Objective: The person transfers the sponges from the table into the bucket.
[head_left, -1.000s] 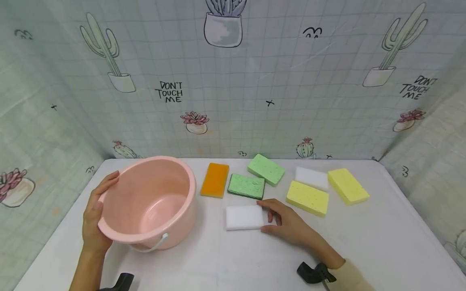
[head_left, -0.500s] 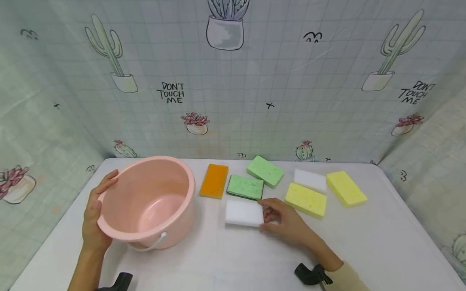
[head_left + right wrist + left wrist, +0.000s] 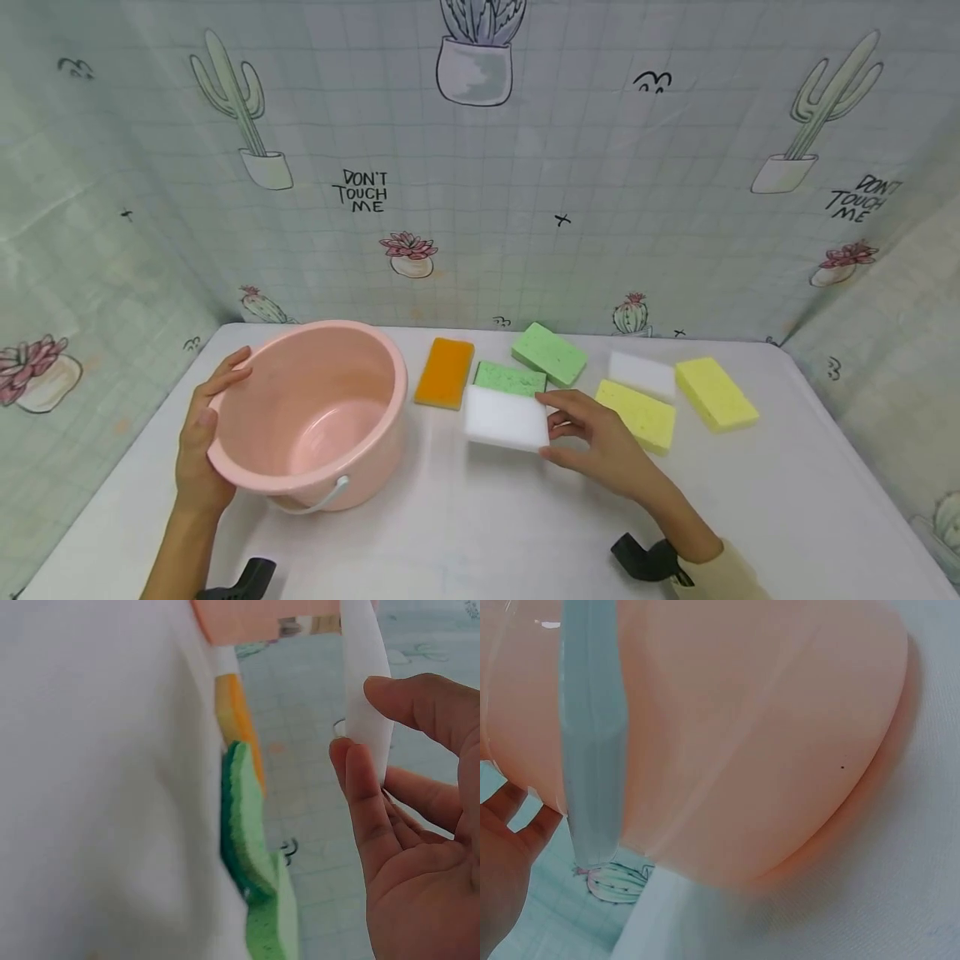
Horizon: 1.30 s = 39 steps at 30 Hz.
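Note:
My right hand [image 3: 596, 442] pinches a white melamine sponge [image 3: 506, 417] at its right edge, thumb on the near side and fingers on the far side. The sponge is raised off the table and overlaps a green scrub sponge [image 3: 510, 379] behind it in the head view. Seen from the right wrist, the white sponge [image 3: 364, 690] stands edge-on between thumb and fingers. My left hand [image 3: 202, 450] grips the left rim of a pink bucket [image 3: 382, 475], which leans toward me with its inside showing. In the left wrist view its pale handle [image 3: 592, 750] crosses the bucket's wall.
An orange sponge [image 3: 444, 373] lies right of the bucket. Further right on the white table [image 3: 487, 533] are another green sponge [image 3: 550, 354], a second white sponge [image 3: 641, 375] and two yellow sponges [image 3: 637, 415]. A printed curtain [image 3: 480, 183] closes off the back and sides.
My right hand has lifted the white sponge from the table and moved it up and away, so that it now covers part of the green scrub sponge. The left hand keeps its place.

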Tool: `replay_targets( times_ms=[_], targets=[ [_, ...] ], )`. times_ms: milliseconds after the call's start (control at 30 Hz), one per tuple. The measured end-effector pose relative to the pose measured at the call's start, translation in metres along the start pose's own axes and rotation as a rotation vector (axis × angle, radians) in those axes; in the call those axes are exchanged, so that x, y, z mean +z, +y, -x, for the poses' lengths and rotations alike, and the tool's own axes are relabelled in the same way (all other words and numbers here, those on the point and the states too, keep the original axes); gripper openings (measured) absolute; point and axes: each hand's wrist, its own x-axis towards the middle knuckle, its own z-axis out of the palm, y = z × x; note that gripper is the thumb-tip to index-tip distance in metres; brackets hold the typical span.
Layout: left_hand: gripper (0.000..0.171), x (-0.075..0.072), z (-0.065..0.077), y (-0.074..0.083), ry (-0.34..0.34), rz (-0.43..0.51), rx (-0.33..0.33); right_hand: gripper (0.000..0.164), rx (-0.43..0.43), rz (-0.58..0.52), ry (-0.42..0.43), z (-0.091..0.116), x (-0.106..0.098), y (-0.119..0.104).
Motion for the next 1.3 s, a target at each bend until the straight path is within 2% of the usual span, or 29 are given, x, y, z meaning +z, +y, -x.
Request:
replay_targets(
  times_ms=[300, 700, 933, 1100, 1300],
  targets=[
    [0.048, 0.002, 0.001, 0.001, 0.002, 0.007, -0.021, 0.060, -0.063, 0.005, 0.011, -0.016, 0.004, -0.034],
    [0.046, 0.002, -0.002, 0.002, 0.004, 0.013, -0.016, 0.061, -0.125, -0.044, 0.005, -0.058, 0.018, -0.072],
    [0.047, 0.003, -0.004, 0.002, -0.002, -0.002, -0.005, 0.060, -0.127, -0.067, -0.009, -0.083, 0.032, -0.091],
    [0.048, 0.002, -0.004, 0.002, -0.001, 0.020, 0.001, 0.058, -0.124, -0.035, -0.045, -0.100, 0.046, -0.106],
    [0.048, -0.001, -0.001, 0.002, -0.017, 0.005, -0.001, 0.059, -0.105, -0.006, -0.135, -0.118, 0.068, -0.120]
  ],
)
